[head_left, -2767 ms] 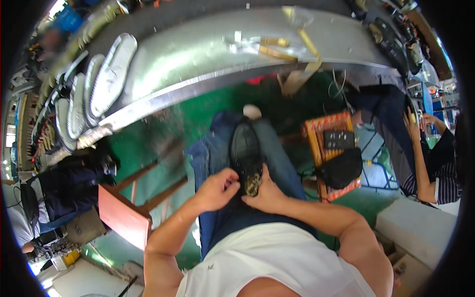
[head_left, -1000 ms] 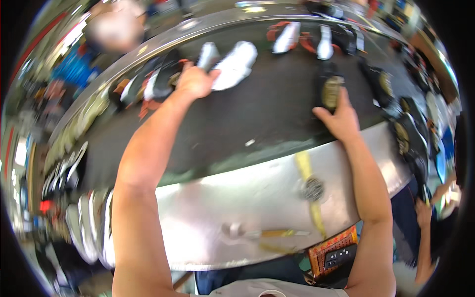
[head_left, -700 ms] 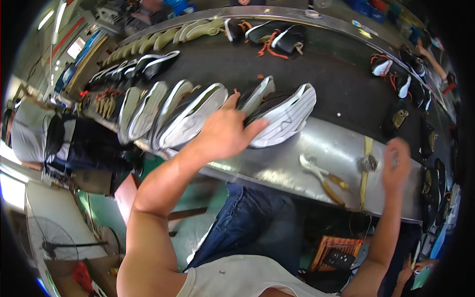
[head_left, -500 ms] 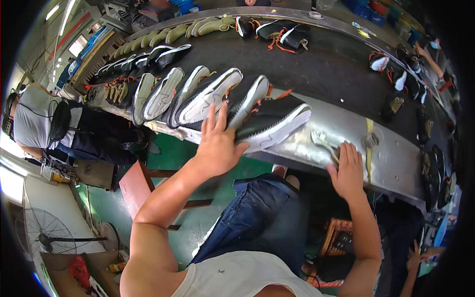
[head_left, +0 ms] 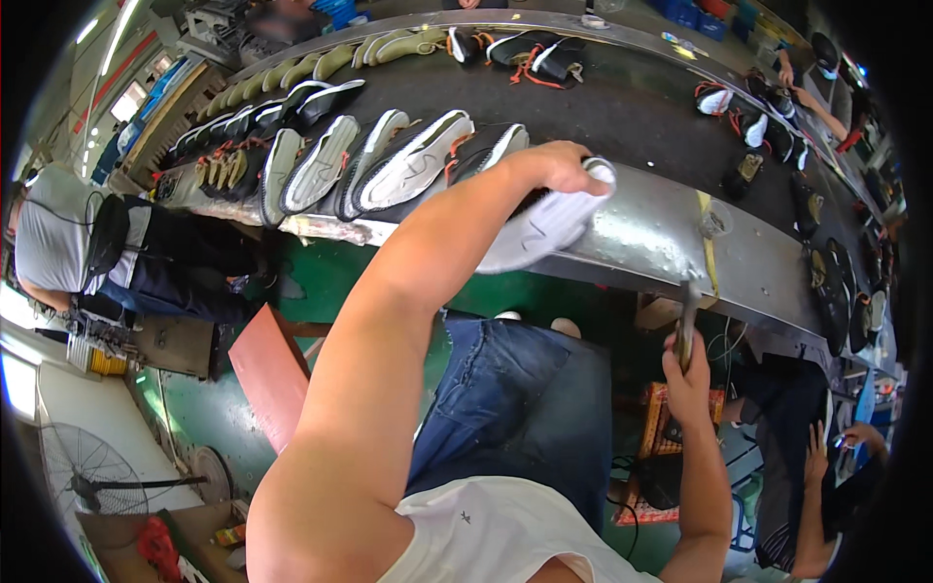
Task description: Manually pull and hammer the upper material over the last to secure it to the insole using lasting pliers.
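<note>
My left hand (head_left: 569, 167) reaches across to the right and closes round one end of a black shoe with a white sole (head_left: 544, 231). This shoe is tipped with its sole facing me at the near edge of the metal ledge (head_left: 641, 233). My forearm hides part of it. In my right hand (head_left: 688, 374), raised in front of the ledge, stands a metal hand tool, apparently pincers (head_left: 688, 316), gripped by the handle. Left of the held shoe, several similar shoes (head_left: 413, 165) lean in a row with white soles toward me.
A dark conveyor belt (head_left: 641, 126) runs behind the ledge, carrying olive shoes (head_left: 335, 63) and black shoes with orange laces (head_left: 559, 63). A small clear cup (head_left: 716, 219) stands on the ledge. Another person (head_left: 73, 228) is at the left; a red-brown board (head_left: 267, 369) stands below.
My left hand has moved right along the shoe and now grips its end. My right hand has picked the metal tool up off the ledge and drawn it toward me.
</note>
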`<state>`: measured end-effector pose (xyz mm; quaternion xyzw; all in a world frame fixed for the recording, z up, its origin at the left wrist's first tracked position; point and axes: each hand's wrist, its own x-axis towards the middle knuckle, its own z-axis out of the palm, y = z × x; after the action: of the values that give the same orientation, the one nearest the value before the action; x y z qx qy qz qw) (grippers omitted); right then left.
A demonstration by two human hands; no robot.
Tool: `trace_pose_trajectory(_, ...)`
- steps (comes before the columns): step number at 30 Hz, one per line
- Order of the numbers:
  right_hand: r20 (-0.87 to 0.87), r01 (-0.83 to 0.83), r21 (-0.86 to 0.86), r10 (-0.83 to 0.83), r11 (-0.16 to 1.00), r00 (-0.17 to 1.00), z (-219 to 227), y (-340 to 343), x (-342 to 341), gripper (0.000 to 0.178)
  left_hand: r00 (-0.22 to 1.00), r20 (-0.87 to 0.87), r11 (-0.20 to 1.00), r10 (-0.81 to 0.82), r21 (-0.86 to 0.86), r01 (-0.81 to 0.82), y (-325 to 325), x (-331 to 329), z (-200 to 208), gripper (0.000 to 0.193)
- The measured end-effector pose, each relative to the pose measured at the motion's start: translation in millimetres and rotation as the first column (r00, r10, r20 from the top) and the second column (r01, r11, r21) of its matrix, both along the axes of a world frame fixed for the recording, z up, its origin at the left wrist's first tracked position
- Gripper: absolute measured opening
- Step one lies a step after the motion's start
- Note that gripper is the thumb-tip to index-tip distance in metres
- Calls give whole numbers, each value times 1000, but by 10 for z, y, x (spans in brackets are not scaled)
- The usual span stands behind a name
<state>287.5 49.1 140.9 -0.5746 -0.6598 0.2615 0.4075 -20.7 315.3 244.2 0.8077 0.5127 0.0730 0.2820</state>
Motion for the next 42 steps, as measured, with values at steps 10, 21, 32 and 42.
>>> trace_pose_trajectory(10, -473, -400, -561, 117, 724, 873, 57, -1048, -413, 33, 250, 873, 895, 418, -443, 51, -2835, -124, -1540, 84)
trace_pose_trajectory(21, -719, -659, -644, -13, 389, 695, -70, -1096, -761, 36, 417, 811, 838, 410, -515, 179, -3093, -303, -1936, 63)
trace_pose_trajectory(32, -742, -728, -666, -239, 161, 626, 169, -785, -836, 33, 678, 714, 948, 177, -308, 78, -3015, -381, -1814, 64)
trace_pose_trajectory(42, -186, -432, -633, 416, 643, 890, -250, -703, -999, 26, 515, 782, 936, 352, -275, -221, -3052, -238, -2016, 38)
